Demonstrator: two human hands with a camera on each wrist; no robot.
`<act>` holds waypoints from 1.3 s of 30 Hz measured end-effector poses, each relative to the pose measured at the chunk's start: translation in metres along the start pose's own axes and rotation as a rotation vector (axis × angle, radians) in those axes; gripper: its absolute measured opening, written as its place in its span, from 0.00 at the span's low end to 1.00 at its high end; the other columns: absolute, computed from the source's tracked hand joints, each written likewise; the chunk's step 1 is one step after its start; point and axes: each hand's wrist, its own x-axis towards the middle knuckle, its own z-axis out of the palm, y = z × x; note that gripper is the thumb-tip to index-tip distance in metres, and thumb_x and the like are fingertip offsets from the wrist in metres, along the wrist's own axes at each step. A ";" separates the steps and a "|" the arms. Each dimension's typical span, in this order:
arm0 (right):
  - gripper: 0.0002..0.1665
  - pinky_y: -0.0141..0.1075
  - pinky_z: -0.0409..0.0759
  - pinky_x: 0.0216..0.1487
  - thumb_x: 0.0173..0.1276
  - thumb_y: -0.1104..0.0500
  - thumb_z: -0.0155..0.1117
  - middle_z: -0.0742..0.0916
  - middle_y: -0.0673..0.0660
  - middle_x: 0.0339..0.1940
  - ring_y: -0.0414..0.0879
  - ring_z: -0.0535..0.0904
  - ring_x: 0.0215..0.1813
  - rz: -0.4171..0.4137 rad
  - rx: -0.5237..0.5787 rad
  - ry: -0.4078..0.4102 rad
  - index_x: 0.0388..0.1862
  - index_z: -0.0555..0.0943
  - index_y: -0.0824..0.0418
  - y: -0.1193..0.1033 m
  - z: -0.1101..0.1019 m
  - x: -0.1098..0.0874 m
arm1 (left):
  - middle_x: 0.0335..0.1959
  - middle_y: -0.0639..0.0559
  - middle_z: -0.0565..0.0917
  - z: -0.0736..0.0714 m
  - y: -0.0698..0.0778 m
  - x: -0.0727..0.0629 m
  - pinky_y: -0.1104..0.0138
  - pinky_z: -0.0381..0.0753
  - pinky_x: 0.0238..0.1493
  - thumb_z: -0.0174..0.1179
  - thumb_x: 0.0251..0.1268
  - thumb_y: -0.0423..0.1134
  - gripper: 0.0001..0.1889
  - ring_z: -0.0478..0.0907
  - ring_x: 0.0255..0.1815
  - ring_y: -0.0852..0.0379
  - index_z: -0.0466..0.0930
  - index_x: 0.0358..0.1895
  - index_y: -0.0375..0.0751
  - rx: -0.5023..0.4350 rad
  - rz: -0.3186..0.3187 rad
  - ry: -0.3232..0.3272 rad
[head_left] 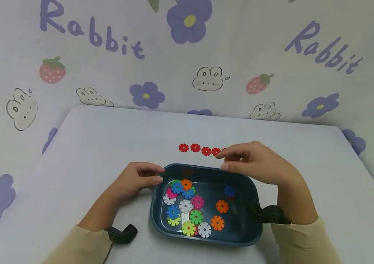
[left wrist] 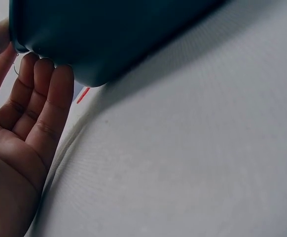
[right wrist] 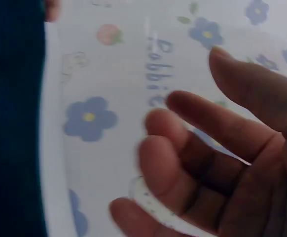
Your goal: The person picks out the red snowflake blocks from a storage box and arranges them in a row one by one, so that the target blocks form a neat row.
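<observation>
A dark teal plastic tray (head_left: pixel 239 223) stands on the table in the head view. Colourful notched snowflake discs lie in it, mostly heaped on its left side: blue (head_left: pixel 173 212), green (head_left: pixel 196 216), white (head_left: pixel 185 205) and others. Two orange discs (head_left: pixel 222 206) and a blue disc (head_left: pixel 229 190) sit farther right. My left hand (head_left: pixel 140 176) pinches the tray's far left corner; its fingers (left wrist: pixel 54 103) show against the outer wall. Over the far rim hovers my right hand (head_left: pixel 256 161), its fingers loosely bent with nothing between them in the right wrist view.
Behind the tray runs a row of several red discs (head_left: pixel 195 147), its right end covered by the right hand. The white table (head_left: pixel 114 135) meets a patterned cloth backdrop (head_left: pixel 173 66). Black wrist devices (head_left: pixel 123 234) are strapped on both forearms.
</observation>
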 end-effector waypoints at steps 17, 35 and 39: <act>0.23 0.46 0.85 0.44 0.55 0.58 0.78 0.88 0.57 0.39 0.49 0.81 0.39 0.417 -0.627 -0.217 0.50 0.85 0.62 -0.018 0.083 0.017 | 0.48 0.49 0.86 0.003 0.001 0.003 0.62 0.84 0.43 0.71 0.58 0.49 0.19 0.80 0.45 0.49 0.86 0.51 0.47 -0.009 -0.016 0.003; 0.19 0.38 0.83 0.38 0.46 0.59 0.83 0.83 0.48 0.31 0.44 0.77 0.36 0.308 -0.497 -0.313 0.36 0.82 0.53 -0.024 0.105 0.034 | 0.47 0.48 0.86 0.003 0.001 0.001 0.62 0.84 0.43 0.71 0.58 0.47 0.19 0.79 0.44 0.49 0.86 0.51 0.45 -0.004 -0.021 -0.002; 0.15 0.34 0.81 0.34 0.49 0.55 0.82 0.82 0.47 0.27 0.43 0.76 0.32 0.269 -0.489 -0.349 0.30 0.81 0.52 -0.027 0.110 0.045 | 0.47 0.48 0.86 0.003 0.002 0.001 0.63 0.84 0.42 0.70 0.59 0.47 0.18 0.79 0.44 0.49 0.85 0.51 0.45 -0.006 -0.020 -0.010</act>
